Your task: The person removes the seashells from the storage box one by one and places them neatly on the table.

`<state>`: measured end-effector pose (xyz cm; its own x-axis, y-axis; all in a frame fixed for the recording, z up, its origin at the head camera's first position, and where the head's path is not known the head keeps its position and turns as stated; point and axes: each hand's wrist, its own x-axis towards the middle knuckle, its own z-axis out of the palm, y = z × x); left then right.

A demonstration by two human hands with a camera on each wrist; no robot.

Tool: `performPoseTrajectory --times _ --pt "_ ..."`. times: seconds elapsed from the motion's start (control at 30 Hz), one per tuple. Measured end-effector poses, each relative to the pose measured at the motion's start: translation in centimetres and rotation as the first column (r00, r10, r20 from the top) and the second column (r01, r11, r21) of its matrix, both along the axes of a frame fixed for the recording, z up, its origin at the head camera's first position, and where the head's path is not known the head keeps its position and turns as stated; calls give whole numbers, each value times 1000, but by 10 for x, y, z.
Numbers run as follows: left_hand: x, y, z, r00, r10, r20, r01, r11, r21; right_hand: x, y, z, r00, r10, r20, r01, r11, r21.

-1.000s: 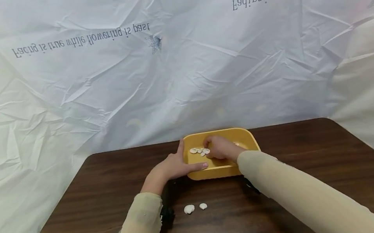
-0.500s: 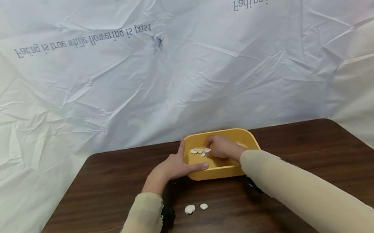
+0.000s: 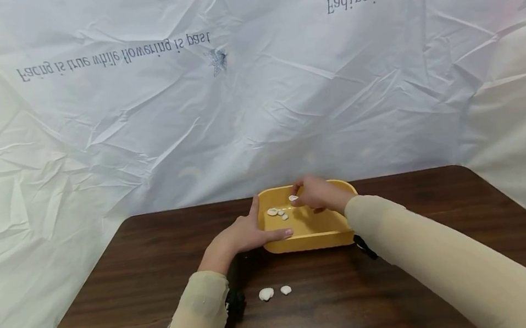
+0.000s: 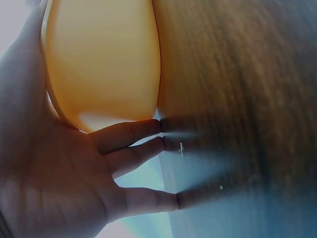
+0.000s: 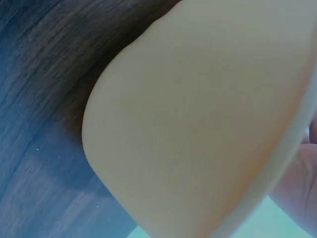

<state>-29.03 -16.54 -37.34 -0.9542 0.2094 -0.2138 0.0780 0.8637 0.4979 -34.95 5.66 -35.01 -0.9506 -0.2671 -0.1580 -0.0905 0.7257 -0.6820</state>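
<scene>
In the head view, my right hand (image 3: 316, 192) pinches a small white seashell (image 3: 293, 197) above the inside of a yellow plastic bin (image 3: 313, 241). Several other white shells (image 3: 272, 212) lie on the bin's floor toward its left end. My left hand (image 3: 242, 235) spans the bin's front left corner, its thumb on the front rim and its fingers spread along the left end. In the left wrist view, straight fingers (image 4: 130, 135) rest against the bin's wall, tips down near the table. The right wrist view shows mostly the bin's outer wall (image 5: 188, 114), which hides most of the right hand.
Two white scallop shells (image 3: 266, 294) lie on the dark wood table (image 3: 434, 252) in front of the bin, between the forearms. A pale printed cloth (image 3: 255, 104) hangs behind the table's far edge, close to the bin.
My right hand has lifted a shell from the group on the bin's floor and moved up and slightly back with it. The left hand and the bin stay in place.
</scene>
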Motion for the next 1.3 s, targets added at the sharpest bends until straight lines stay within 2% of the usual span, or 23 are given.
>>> performPoseTrajectory --times 0.17,0.4,0.67,0.77,1.03,1.3 --pt "-1 0 0 1000 0 0 0 1000 -1 1 2 7 1000 9 8 -9 1000 17" --pt "-2 0 -2 1000 -1 9 1 1000 -4 8 9 17 998 64 -5 -64 996 56" --pt "-2 0 -1 1000 1 1 -1 1000 -25 19 21 25 994 106 -2 -106 994 -3" --pt "-2 1 -1 1000 -2 1 2 1000 -26 23 27 26 991 130 -33 -131 991 -29" --pt "-1 1 0 1000 1 3 -1 1000 -20 45 38 23 980 185 -69 -190 980 -60" --pt "0 0 1 1000 0 -5 0 1000 -15 74 35 25 956 244 -164 -250 968 -13"
